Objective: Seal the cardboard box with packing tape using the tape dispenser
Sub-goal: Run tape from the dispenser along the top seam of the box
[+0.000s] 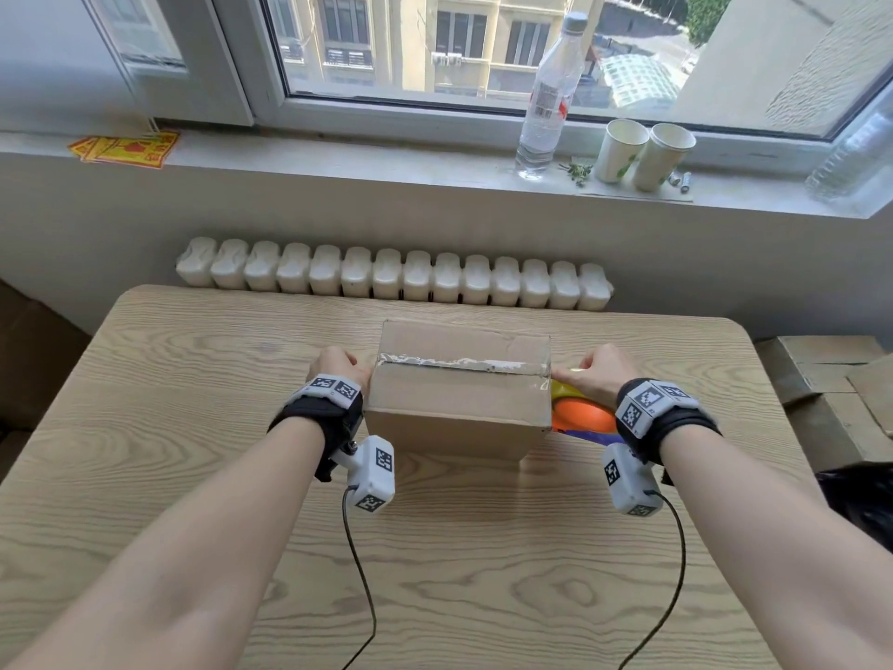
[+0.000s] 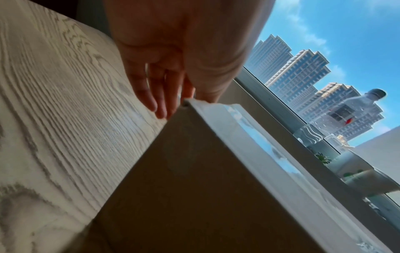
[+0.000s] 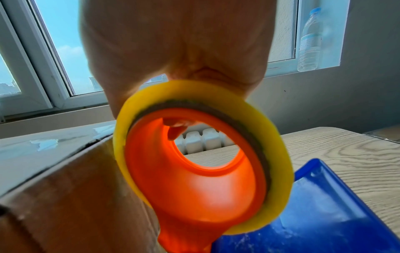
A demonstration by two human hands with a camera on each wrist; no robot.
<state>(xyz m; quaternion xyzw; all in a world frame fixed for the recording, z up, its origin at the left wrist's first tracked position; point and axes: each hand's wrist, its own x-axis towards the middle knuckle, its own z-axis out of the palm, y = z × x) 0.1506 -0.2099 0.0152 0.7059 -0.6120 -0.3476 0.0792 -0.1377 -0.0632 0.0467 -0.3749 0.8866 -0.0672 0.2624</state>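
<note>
A closed cardboard box [image 1: 459, 408] stands on the wooden table [image 1: 193, 379]. A clear, wrinkled tape strip [image 1: 459, 364] runs along its top seam from left edge to right edge. My left hand [image 1: 338, 367] presses the box's left end, fingers [image 2: 160, 102] straight down the side, thumb at the top edge. My right hand [image 1: 597, 374] grips the tape dispenser [image 1: 582, 415] at the box's right end. The dispenser has an orange core [image 3: 194, 179], a yellowish tape roll [image 3: 277, 154] and a blue part [image 3: 314, 214]. In the right wrist view a finger shows through the core.
A white radiator [image 1: 394, 280] runs behind the table. On the windowsill stand a water bottle [image 1: 548, 96] and two paper cups [image 1: 642, 154]. More cardboard boxes [image 1: 831, 379] sit right of the table. Cables hang from both wrist cameras over the near table.
</note>
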